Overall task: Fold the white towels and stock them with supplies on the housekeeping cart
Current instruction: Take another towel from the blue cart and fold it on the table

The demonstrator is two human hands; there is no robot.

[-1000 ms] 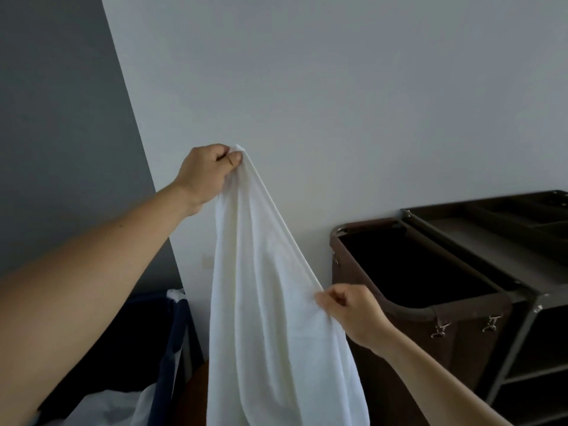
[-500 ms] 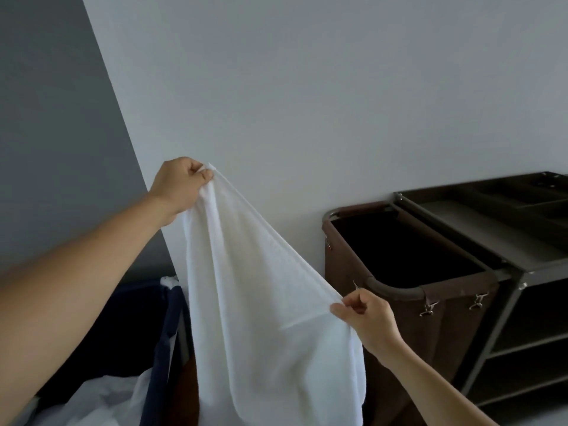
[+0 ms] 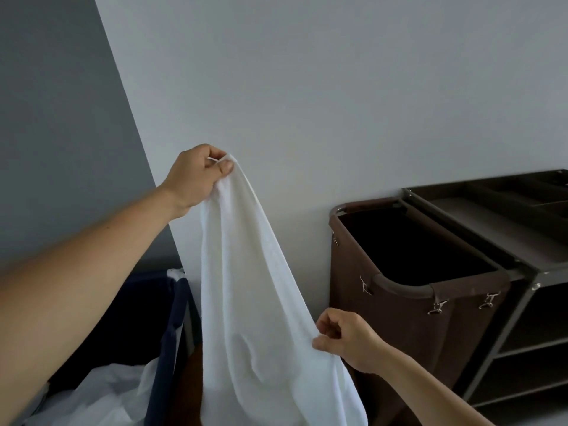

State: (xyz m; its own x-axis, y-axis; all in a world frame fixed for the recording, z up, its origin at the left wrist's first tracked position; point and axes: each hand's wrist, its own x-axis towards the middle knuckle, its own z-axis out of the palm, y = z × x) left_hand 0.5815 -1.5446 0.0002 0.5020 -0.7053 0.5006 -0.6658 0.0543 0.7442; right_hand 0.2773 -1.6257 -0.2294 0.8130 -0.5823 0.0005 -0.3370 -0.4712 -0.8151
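Observation:
A white towel (image 3: 252,302) hangs in front of me against the pale wall. My left hand (image 3: 196,173) is raised and pinches its top corner between thumb and fingers. My right hand (image 3: 344,336) is lower and to the right, pinching the towel's right edge. The towel's lower end runs out of view at the bottom. The housekeeping cart (image 3: 528,272) stands at the right, dark, with a top tray and bare shelves below.
A brown fabric laundry bag (image 3: 399,321) hangs on the cart's left end, its inside dark. At lower left a dark blue hamper (image 3: 169,348) holds more white linen (image 3: 101,395). A grey wall section stands at left.
My left hand has stayed raised on the towel's corner while my right hand slid lower along the edge. The towel hangs narrower than half a second ago.

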